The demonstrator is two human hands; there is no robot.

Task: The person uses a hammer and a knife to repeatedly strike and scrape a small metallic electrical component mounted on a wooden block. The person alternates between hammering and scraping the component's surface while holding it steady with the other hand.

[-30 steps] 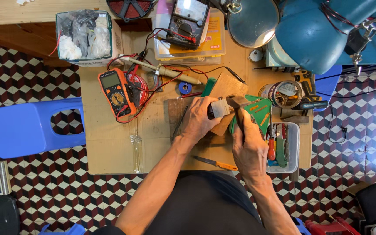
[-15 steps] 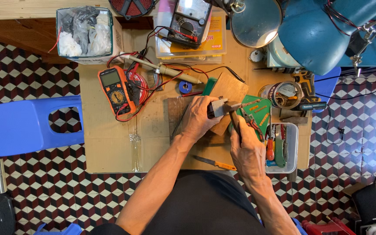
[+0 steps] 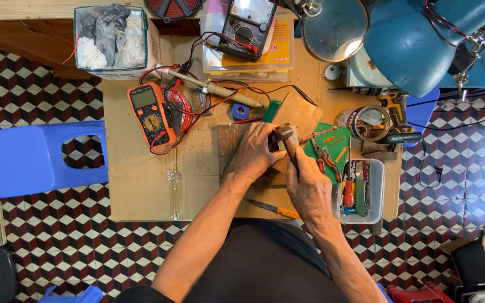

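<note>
My left hand is closed around a small dark, metallic part over the wooden board at the middle of the low table. My right hand grips a slim brown-handled tool whose tip meets that part. The two hands touch each other. Just right of them lies a green mat with red-handled pliers on it.
An orange multimeter with red leads lies left. A soldering iron, an analog meter, a lamp, a tin and a white tool tray surround the hands. A blue stool stands left.
My right hand has moved left and up, off the green mat, bringing the tool's tip onto the part in my left hand. The left hand has barely shifted.
</note>
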